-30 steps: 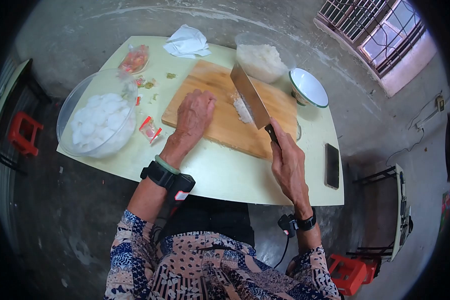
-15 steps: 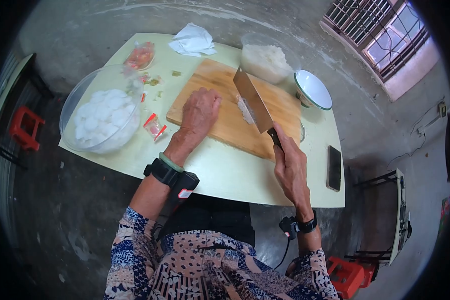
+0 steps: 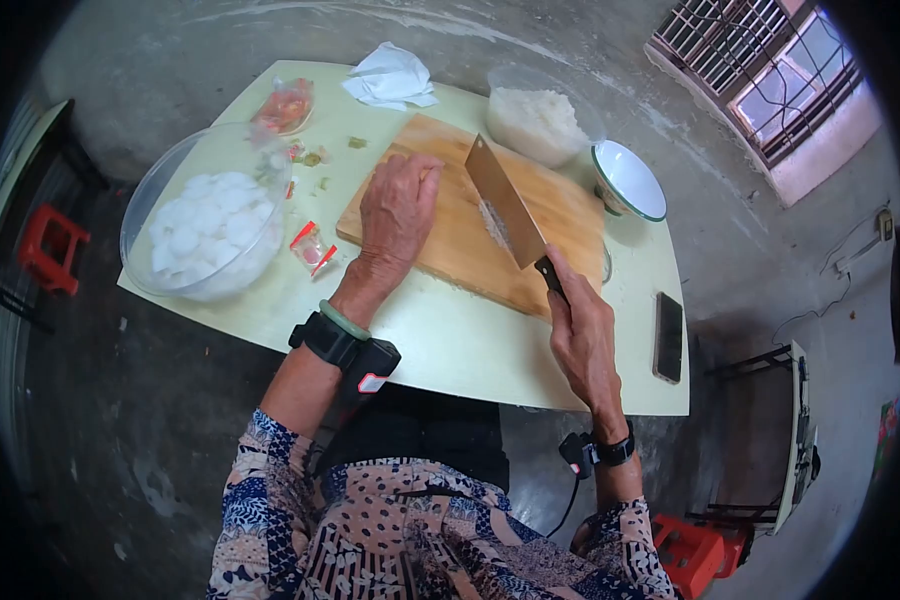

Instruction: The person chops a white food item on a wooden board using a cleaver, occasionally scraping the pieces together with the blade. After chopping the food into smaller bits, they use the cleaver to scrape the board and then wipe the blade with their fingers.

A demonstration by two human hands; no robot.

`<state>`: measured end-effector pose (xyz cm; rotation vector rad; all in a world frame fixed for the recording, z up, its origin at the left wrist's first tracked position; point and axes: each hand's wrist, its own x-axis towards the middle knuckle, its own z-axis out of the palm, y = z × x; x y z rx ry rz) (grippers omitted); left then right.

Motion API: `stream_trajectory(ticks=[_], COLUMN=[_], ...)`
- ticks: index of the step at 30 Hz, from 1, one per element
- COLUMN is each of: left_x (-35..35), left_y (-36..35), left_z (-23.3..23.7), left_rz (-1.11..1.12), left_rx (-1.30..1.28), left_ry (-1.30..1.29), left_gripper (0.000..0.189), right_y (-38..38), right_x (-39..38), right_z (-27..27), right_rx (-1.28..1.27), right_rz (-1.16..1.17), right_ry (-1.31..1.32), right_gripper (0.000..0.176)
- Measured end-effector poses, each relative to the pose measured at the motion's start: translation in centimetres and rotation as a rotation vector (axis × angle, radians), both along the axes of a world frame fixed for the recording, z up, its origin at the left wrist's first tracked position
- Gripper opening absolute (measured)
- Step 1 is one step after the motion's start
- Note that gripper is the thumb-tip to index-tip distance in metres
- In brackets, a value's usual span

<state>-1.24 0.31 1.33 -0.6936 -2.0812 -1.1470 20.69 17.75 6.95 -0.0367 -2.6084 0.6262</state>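
Observation:
My right hand (image 3: 582,330) grips the black handle of a cleaver (image 3: 508,205). Its broad blade slants over the wooden cutting board (image 3: 560,245), the tip pointing away from me. Finely cut white shreds (image 3: 494,226) lie along the blade's left side. On the board's left part is my left hand (image 3: 400,208), its fingers curled with the tips turned under. Whatever it may hold is hidden. It is apart from the blade.
A clear bowl of white rounded pieces (image 3: 210,235) stands at left, near a small red-and-white packet (image 3: 312,248). Behind are a bag of reddish food (image 3: 285,106), crumpled white paper (image 3: 390,76) and a tub of white shreds (image 3: 537,122). At right are an enamel bowl (image 3: 630,180) and a phone (image 3: 668,337).
My left hand has shifted slightly up and away from me on the board, its fingers still curled. The cleaver stays almost in place, and the shreds beside it look a little different.

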Motion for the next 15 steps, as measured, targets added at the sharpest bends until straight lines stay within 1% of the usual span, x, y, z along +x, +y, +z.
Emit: stream_trajectory(ticks=[5, 8, 10, 13, 15], left_x=[0.41, 0.26, 0.36, 0.49, 0.41], left_y=[-0.03, -0.02, -0.1, -0.1, -0.13], left_z=[0.57, 0.45, 0.65, 0.95, 1.02], left_rz=[0.006, -0.005, 0.003, 0.003, 0.007], left_rx=[0.025, 0.077, 0.088, 0.115, 0.132], left_ry=[-0.035, -0.015, -0.008, 0.007, 0.01], left_gripper=[0.014, 0.014, 0.014, 0.014, 0.015], right_y=[-0.11, -0.08, -0.31, 0.02, 0.14], right_x=[0.46, 0.01, 0.3, 0.29, 0.33], right_z=[0.09, 0.24, 0.03, -0.13, -0.16], right_rx=[0.006, 0.006, -0.019, 0.009, -0.002], right_rz=[0.012, 0.031, 0.008, 0.023, 0.022], right_ry=[-0.011, -0.017, 0.028, -0.02, -0.003], right_gripper=[0.062, 0.061, 0.061, 0.061, 0.061])
